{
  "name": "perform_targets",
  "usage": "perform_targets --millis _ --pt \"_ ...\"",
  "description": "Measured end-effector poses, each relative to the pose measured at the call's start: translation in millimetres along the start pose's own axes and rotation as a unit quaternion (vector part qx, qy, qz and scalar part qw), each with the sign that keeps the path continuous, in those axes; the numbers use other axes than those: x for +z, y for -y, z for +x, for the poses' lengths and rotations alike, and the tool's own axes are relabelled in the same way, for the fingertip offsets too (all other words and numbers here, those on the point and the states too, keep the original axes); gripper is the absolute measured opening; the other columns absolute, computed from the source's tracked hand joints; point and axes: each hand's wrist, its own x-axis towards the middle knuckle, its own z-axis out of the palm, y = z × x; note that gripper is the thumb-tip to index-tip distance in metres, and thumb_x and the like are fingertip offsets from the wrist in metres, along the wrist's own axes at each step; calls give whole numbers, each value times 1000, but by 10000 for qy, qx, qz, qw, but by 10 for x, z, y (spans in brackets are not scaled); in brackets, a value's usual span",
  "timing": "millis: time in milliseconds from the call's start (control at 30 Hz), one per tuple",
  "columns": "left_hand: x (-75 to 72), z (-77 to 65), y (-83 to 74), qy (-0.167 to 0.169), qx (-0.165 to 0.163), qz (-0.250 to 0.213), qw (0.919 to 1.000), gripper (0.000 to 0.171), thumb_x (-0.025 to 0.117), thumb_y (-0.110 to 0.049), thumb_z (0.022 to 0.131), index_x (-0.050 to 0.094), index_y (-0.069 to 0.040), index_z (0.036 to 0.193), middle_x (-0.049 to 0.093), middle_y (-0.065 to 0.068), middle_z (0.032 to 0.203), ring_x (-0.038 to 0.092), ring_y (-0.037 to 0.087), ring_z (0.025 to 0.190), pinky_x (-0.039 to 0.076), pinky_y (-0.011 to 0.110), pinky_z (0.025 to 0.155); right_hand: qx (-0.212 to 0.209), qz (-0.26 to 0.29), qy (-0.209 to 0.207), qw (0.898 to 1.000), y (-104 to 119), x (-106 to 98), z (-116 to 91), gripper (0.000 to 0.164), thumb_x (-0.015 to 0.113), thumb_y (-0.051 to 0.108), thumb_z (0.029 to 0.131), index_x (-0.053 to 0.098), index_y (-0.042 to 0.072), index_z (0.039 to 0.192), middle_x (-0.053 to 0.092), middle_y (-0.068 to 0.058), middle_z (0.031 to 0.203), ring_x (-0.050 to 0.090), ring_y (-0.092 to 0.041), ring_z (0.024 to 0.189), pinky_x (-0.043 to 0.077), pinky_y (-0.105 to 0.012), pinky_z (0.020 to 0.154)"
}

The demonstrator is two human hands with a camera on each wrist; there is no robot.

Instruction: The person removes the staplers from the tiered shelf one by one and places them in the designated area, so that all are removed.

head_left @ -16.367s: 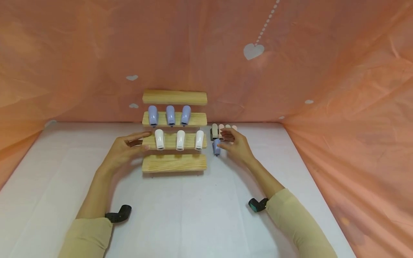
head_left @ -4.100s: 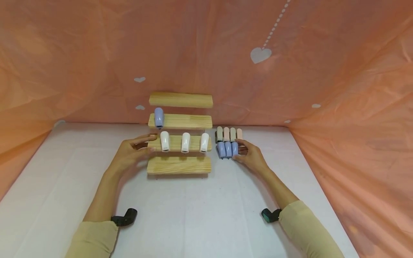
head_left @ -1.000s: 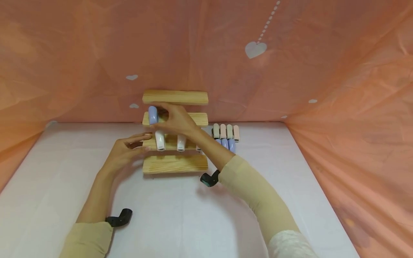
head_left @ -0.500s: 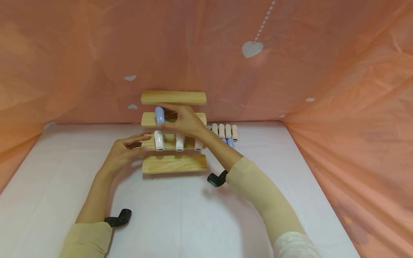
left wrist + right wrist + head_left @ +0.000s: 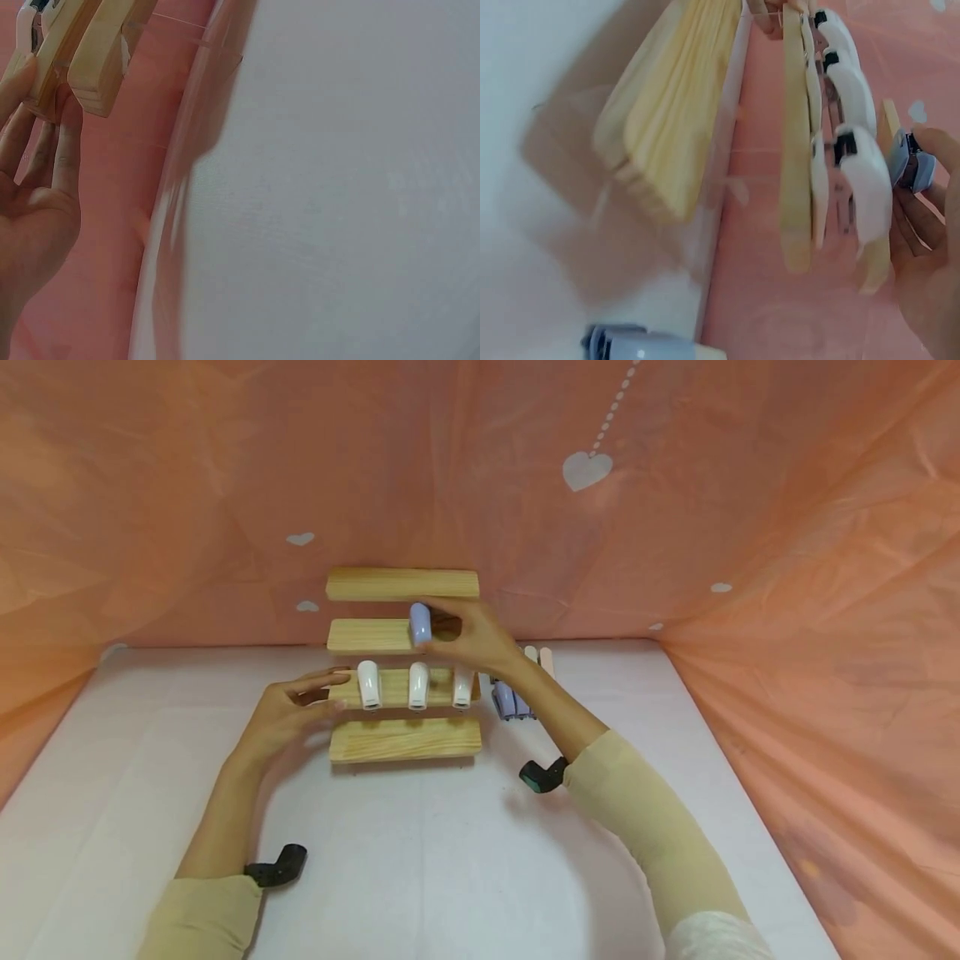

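Observation:
A tiered rack of several wooden boards (image 5: 405, 743) stands at the back of the table. My left hand (image 5: 288, 706) pinches the left end of the board that carries three white mini staplers (image 5: 418, 687); the left wrist view shows thumb and fingers around that board end (image 5: 46, 101). With thumb and fingers my right hand (image 5: 480, 635) holds a lavender-blue mini stapler (image 5: 421, 625), which overlaps the second board from the top, right of its middle. In the right wrist view this blue stapler (image 5: 913, 166) sits between the fingertips, behind the white row.
Right of the rack, several blue staplers (image 5: 504, 700) stand in a row on the white table (image 5: 420, 860). Behind them is a row of beige and pink staplers (image 5: 547, 662), partly hidden by my right forearm. An orange curtain (image 5: 225, 485) closes the back and sides.
Over the longer span, blue staplers went from the second board to the table row. In the last second my right hand moved the last one rightward from that board's left end. Left hand unchanged.

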Motion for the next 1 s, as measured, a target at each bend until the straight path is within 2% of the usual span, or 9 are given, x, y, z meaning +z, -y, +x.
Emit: perform_targets --millis 200,333,567,667,800,867,1000 --pt "0 -2 -5 38 -65 26 10000 46 77 -17 89 64 1 129 62 -4 132 58 8 110 47 15 92 183 340 -138 9992 -87 -127 -159 67 82 15 83 53 5 142 64 -11 128 63 -19 110 52 -32 95" --pt "-11 -9 3 52 -10 20 10000 46 77 -17 89 64 1 130 61 -4 133 58 8 112 47 14 93 295 324 -253 9987 -142 -220 -242 67 81 16 83 53 8 143 65 -9 127 62 -18 110 53 -35 94" --pt "-18 -37 3 6 -64 36 10000 47 77 -18 89 64 2 130 60 -1 135 55 6 114 46 13 93 441 513 -423 9968 -258 -313 -346 65 81 9 82 54 3 142 61 -15 133 63 -28 113 52 -47 96" --pt "-16 -46 -3 19 -127 -10 9999 47 77 -18 89 63 1 130 58 0 137 57 8 110 48 14 89 320 723 -481 9957 -284 -332 -398 65 80 3 82 53 -1 141 60 -19 133 63 -34 112 51 -51 95" --pt "-23 -49 1 76 -76 -109 9999 46 76 -16 90 63 1 131 57 -1 138 60 9 103 52 16 82 231 712 -504 9959 -119 -380 -495 63 77 -5 82 52 -7 139 60 -26 128 63 -40 111 52 -52 93" --pt "-26 -52 4 104 -48 -132 9998 46 75 -16 91 62 0 132 57 -3 138 61 9 101 53 16 79 346 566 -527 9964 -30 -409 -545 62 76 -5 82 52 -7 139 60 -27 127 63 -39 112 53 -48 94" --pt "-15 -58 8 92 -47 -10 9999 46 76 -18 90 64 -1 131 57 1 139 58 7 108 50 15 87 503 219 -615 9966 8 -452 -644 61 77 -2 82 54 -5 138 62 -23 127 61 -35 115 50 -43 99"
